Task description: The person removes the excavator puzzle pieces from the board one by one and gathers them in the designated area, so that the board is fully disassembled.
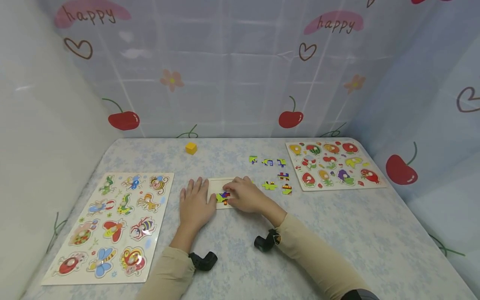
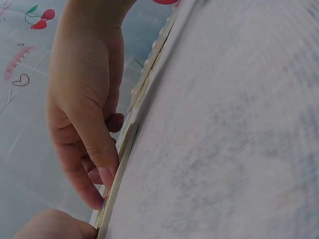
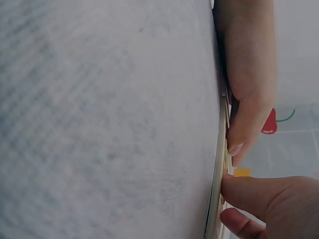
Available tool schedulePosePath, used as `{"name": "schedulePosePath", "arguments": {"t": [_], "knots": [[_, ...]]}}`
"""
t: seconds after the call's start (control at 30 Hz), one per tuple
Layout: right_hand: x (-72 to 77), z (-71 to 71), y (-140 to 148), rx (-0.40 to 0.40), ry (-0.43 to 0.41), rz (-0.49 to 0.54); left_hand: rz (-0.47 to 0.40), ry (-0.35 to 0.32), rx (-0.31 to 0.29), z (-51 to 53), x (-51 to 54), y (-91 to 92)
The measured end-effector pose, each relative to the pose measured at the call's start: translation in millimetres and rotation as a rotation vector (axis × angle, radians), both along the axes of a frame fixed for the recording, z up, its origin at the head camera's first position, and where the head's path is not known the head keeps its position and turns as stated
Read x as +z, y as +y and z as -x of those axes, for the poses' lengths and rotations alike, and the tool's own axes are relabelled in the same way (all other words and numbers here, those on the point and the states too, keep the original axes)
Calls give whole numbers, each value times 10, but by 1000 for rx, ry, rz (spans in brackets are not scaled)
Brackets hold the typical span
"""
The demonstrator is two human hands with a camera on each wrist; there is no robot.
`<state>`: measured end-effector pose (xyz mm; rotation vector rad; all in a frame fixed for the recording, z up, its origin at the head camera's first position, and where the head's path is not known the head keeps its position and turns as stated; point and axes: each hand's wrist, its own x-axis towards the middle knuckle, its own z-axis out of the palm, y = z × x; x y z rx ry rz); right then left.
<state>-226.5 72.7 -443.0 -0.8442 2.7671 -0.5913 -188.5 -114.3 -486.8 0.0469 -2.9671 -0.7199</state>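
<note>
A small pale wooden puzzle tray [image 1: 215, 185] lies between the hands, with colourful jigsaw pieces [image 1: 221, 198] in its lower part. The left hand [image 1: 196, 204] lies with straight fingers on the table at the tray's left side, its thumb over the tray edge. The right hand [image 1: 245, 196] reaches over the tray from the right, and its curled thumb and fingers hold a jigsaw piece at the frame. In the left wrist view the right hand's fingertips [image 2: 105, 177] are down at the tray; the piece is mostly hidden. Several loose jigsaw pieces [image 1: 269, 186] lie right of the tray.
A large insect puzzle board [image 1: 139, 201] occupies the left of the table. At the back right lies a fruit puzzle board [image 1: 330, 166]. A yellow cube [image 1: 191, 148] stands near the back edge. Both wrists carry black camera mounts [image 1: 204, 261].
</note>
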Motion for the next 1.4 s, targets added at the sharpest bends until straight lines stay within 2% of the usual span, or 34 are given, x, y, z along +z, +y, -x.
{"name": "schedulePosePath", "arguments": {"t": [0.3, 0.53, 0.7, 0.97, 1.23, 1.4], "knots": [[4, 28, 3, 0, -40, 18, -1, 11, 4, 3, -5, 6], [14, 63, 36, -18, -109, 100, 8, 14, 6, 1, -3, 2], [8, 81, 78, -9, -117, 117, 10, 12, 5, -2, -2, 4], [-13, 105, 125, -5, -168, 222, 7, 11, 5, -5, 1, -1], [-18, 86, 127, -47, -204, 300, 10, 4, 4, 3, -17, -3], [37, 140, 259, -102, -194, 368, 4, -1, 11, 5, -22, 9]]}}
